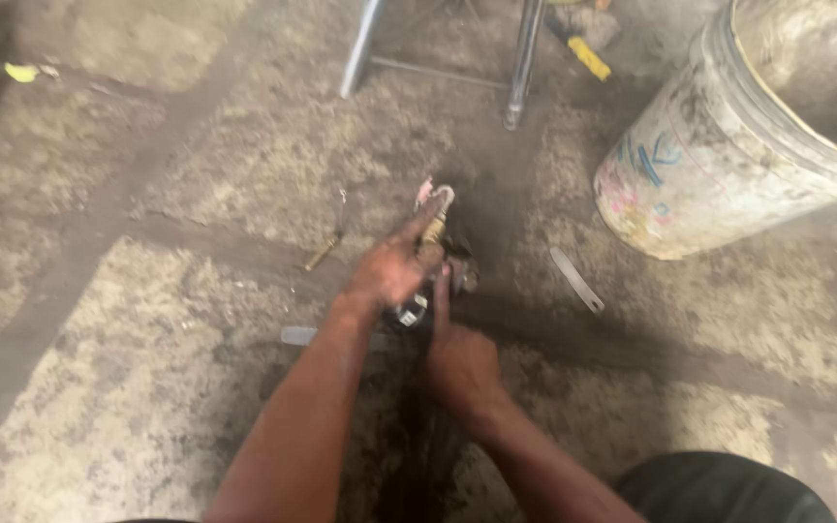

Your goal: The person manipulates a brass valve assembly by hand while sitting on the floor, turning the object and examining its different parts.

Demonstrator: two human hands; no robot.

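- Left hand (391,269) grips a small brass-coloured metal part (435,237) on the dirty floor (147,387).
- Right hand (459,360) sits just below, forefinger pressed on it.
- Grimy bucket (719,155) stands well apart.

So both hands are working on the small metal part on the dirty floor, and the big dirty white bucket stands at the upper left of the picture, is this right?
Not quite: the head view shows the white bucket at the upper right, not the upper left. The rest holds: the left hand and the right hand are both on the small metal part on the dirty floor.
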